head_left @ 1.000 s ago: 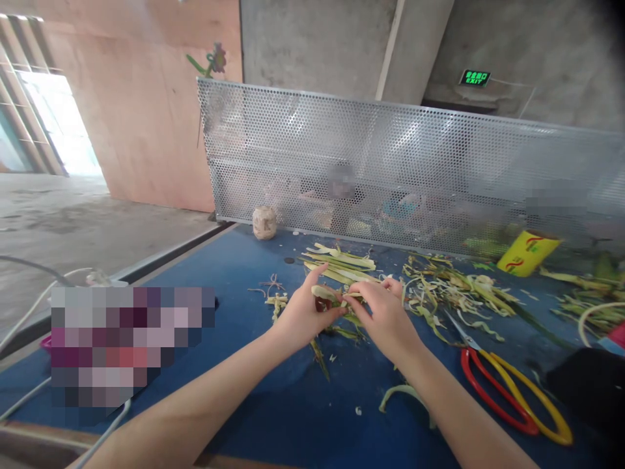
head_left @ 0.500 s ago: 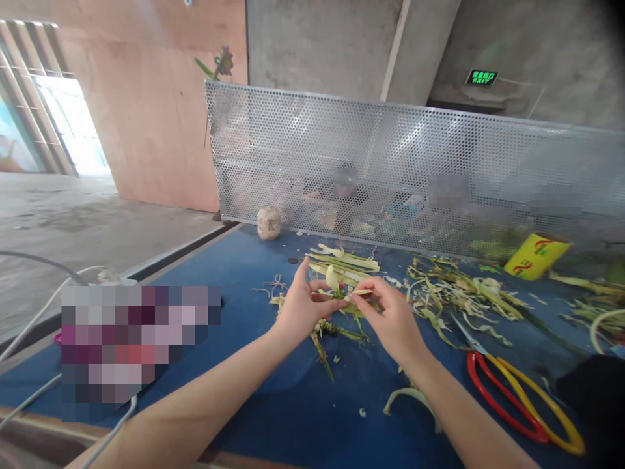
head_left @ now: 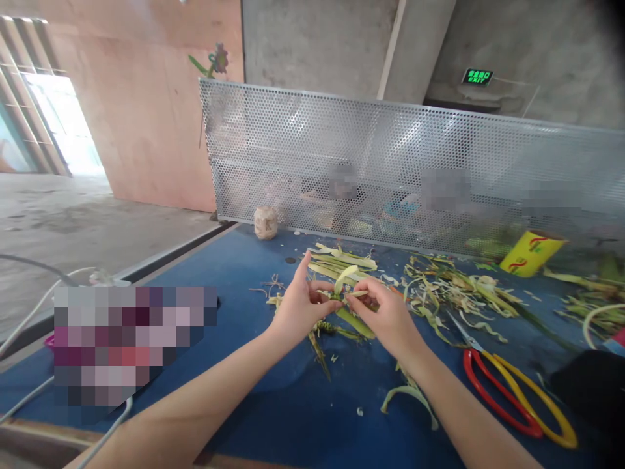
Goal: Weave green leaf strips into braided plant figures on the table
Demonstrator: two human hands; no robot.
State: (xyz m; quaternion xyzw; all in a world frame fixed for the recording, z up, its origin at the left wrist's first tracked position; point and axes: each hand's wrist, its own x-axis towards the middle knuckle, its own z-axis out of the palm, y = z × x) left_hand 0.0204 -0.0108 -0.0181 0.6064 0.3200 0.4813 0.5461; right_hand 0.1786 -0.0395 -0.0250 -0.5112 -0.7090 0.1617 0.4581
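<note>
My left hand [head_left: 299, 311] pinches a pale green plant strip [head_left: 346, 276] between thumb and fingers; the strip's curled end stands up above the fingertips. Close beside it, my right hand [head_left: 390, 312] has its thumb and fingers closed on a thin pale strip [head_left: 360, 294], the two sets of fingertips nearly meeting. A wider green strip [head_left: 356, 322] slants down beneath them; whether it joins the held piece I cannot tell. Several long strips [head_left: 336, 264] lie just behind my hands. Greenish-brown plant scraps [head_left: 319, 355] lie under the left wrist.
Scissors [head_left: 469, 374] with red and yellow handles lie at the right. Behind them spreads a pile of peeled strips [head_left: 488, 293], with a yellow roll [head_left: 532, 253] farther back. A perforated metal screen [head_left: 293, 156] borders the blue table [head_left: 293, 417]. A wrapped block [head_left: 265, 223] stands back left.
The pale strip at my left fingertips now rises longer and leans right. More of the green strip shows below my hands. My right fingers have shifted slightly; the view has turned a little.
</note>
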